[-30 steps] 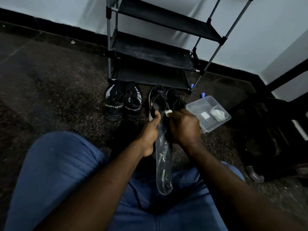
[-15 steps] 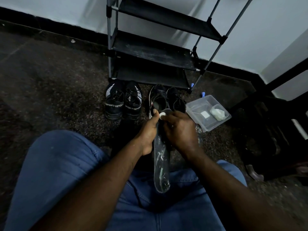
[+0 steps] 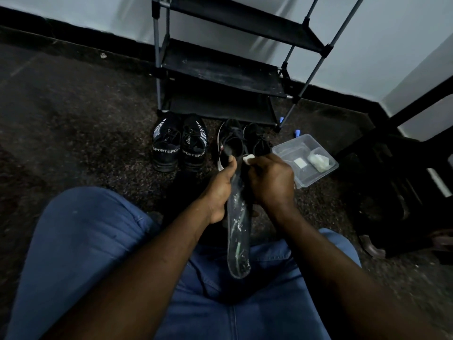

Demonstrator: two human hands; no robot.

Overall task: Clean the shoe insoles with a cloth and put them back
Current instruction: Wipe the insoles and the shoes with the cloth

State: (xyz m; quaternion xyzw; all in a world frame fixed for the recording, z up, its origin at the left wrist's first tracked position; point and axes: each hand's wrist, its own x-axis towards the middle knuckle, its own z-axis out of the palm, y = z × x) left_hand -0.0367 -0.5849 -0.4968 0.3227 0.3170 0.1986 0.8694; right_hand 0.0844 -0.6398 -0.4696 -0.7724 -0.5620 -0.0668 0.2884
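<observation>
Two hands above lap point(image 3: 245, 305), left hand point(image 3: 218, 192) fingers curled round insole point(image 3: 239, 241), right hand point(image 3: 272, 182) fingers pinching cloth point(image 3: 248, 158)

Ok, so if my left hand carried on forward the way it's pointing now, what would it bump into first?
Probably the black shoe with the white sole edge, directly ahead of the left hand, which grips the insole. Depth is unclear, so the shoe may sit lower than the hand.

The far end of the insole point(image 3: 239, 238) is hidden between the left hand point(image 3: 218, 192) and the right hand point(image 3: 272, 182), whose grip covers all but a white tip of the cloth point(image 3: 248, 159). Beyond the hands, the shoe rack point(image 3: 220, 69) runs off the top edge.
</observation>
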